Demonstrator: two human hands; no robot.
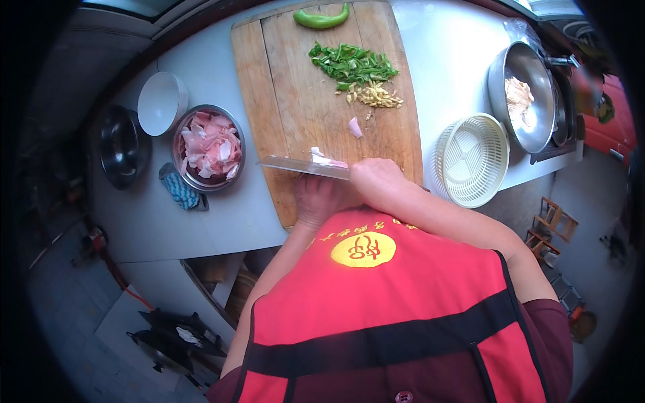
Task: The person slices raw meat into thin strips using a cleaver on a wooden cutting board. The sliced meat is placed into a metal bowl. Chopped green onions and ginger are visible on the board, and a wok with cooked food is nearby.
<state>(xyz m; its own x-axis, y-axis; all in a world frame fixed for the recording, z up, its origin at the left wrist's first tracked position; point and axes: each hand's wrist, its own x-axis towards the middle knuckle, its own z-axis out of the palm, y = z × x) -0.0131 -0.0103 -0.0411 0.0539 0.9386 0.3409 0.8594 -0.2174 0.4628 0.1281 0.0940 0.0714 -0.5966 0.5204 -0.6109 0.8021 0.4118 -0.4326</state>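
Observation:
My right hand (379,177) grips a kitchen cleaver at its handle, near the board's front edge. The broad blade of the cleaver (302,166) points left. Just below the blade, my left hand (316,197) rests on the wooden cutting board (297,106) with its fingers bent; what lies under them is hidden. Pale pink and white slices (327,161), perhaps shallot or onion, lie along the blade's far side. A single pink piece (355,128) sits farther up. Beyond it are chopped garlic (375,95), chopped green pepper (352,64) and a whole green pepper (322,18).
Left of the board stand a metal bowl of sliced raw meat (210,146), a white bowl (162,103), a dark bowl (120,146) and a blue-and-grey cloth (181,187). On the right are a cream plastic basket (471,161) and a steel basin (541,121) holding a pale lump (519,95).

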